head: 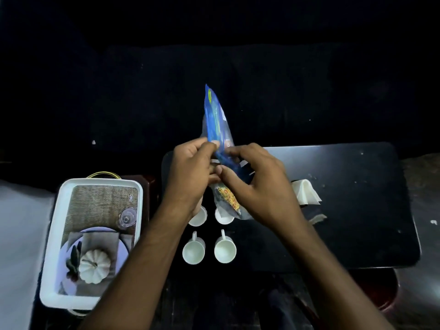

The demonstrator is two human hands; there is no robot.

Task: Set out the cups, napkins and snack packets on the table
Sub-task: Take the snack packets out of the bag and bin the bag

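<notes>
Both hands hold a blue snack packet up above the black table, edge-on to me. My left hand pinches its left side, and my right hand grips its lower half, where yellow snack print shows. Under the hands stand several white cups in two rows: two near ones in full view, two far ones partly hidden. A folded white napkin lies on the table right of my right hand.
A white tray with a printed table-setting picture inside sits to the left of the table. The surroundings behind the table are dark. Grey floor shows at the far left and right.
</notes>
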